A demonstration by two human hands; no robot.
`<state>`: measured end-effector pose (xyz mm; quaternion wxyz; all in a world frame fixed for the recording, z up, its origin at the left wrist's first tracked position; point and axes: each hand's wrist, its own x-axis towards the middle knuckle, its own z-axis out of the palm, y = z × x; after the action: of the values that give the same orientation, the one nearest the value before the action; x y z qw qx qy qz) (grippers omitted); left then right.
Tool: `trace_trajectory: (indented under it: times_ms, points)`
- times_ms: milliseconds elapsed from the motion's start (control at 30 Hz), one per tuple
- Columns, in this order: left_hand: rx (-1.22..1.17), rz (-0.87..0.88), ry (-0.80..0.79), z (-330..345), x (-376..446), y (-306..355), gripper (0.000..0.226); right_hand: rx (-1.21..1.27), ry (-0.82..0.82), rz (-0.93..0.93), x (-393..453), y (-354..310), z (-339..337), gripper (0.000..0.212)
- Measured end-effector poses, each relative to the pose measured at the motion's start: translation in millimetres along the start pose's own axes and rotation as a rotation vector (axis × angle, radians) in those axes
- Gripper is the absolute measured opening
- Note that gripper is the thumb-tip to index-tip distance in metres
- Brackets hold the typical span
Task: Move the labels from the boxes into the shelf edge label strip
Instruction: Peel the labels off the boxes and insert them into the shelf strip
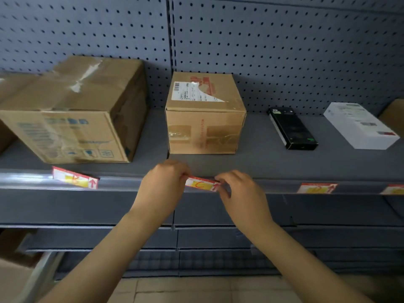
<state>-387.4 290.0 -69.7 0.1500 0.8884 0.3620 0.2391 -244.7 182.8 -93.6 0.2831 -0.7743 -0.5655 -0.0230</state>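
A red, white and yellow label (201, 184) sits at the shelf edge label strip (122, 184), below the middle cardboard box (204, 119). My left hand (162, 184) pinches its left end and my right hand (241, 189) pinches its right end. Its top edge tilts out of the strip. Another label (75, 177) leans crookedly in the strip under the big cardboard box (74, 114). Two more labels (317, 188) (393, 190) lie flat in the strip to the right.
A black box (291, 127) and a white box (360, 125) lie on the grey shelf (273, 162) at the right. A pegboard wall (284, 51) backs the shelf. Lower shelves (196, 237) and a tiled floor lie below.
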Motion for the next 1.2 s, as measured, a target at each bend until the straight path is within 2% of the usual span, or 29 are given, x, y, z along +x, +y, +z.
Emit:
trace_trajectory:
  times_ms: [67,233,367,467,833,1033,1200]
  points:
    - [0.007,0.023,-0.024,1,1,-5,0.015,-0.037,0.009,-0.002,4,0,2,0.007]
    - [0.138,0.032,-0.076,8,-4,-11,0.016,-0.084,-0.022,-0.088,7,1,1,0.011]
    - [0.267,0.029,-0.112,11,-4,-8,0.031,-0.098,-0.006,-0.135,10,1,5,0.015]
    - [0.304,0.033,-0.137,12,-8,-4,0.033,-0.083,-0.002,-0.136,9,2,6,0.017]
    - [0.293,-0.055,-0.140,16,-9,-2,0.029,-0.083,-0.029,-0.099,13,4,8,0.021]
    - [0.276,-0.061,-0.116,12,-13,2,0.032,-0.221,-0.063,-0.215,10,-1,7,0.025]
    - [0.246,-0.071,-0.073,8,-18,7,0.037,-0.208,-0.050,-0.247,8,-2,4,0.027]
